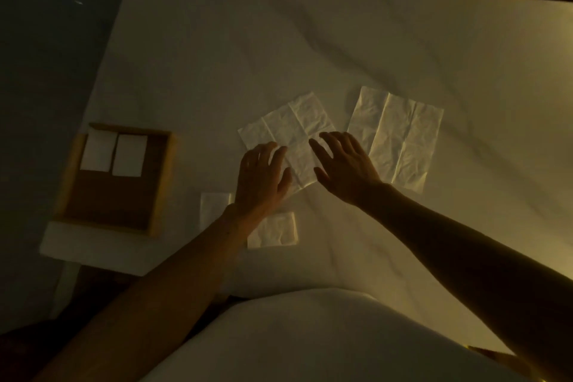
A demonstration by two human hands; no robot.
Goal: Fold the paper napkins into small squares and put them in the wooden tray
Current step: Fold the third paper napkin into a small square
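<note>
The scene was dim, lit warmly from the right, and a white cloth covered the worktop. Both bare hands lay flat over an unfolded napkin near the middle of the cloth, its creases dividing it into panels and its whole shape turned at an angle. The left hand pressed palm down on the napkin's near left part, fingers spread and pointing away from the person; its grip was released, grasping nothing. The right hand rested on the napkin's right edge with fingers splayed and thumb out, likewise released and flat. Just beside it to the right lay a second unfolded napkin, apart from the first and untouched by either hand. Nearer the person, two folded squares sat on the cloth: one just right of the left wrist, and another partly hidden behind the left forearm. At the left edge of the worktop stood the wooden tray, with two folded white squares lying side by side along its far side, the near half of its floor bare. A white garment filled the bottom of the view.
</note>
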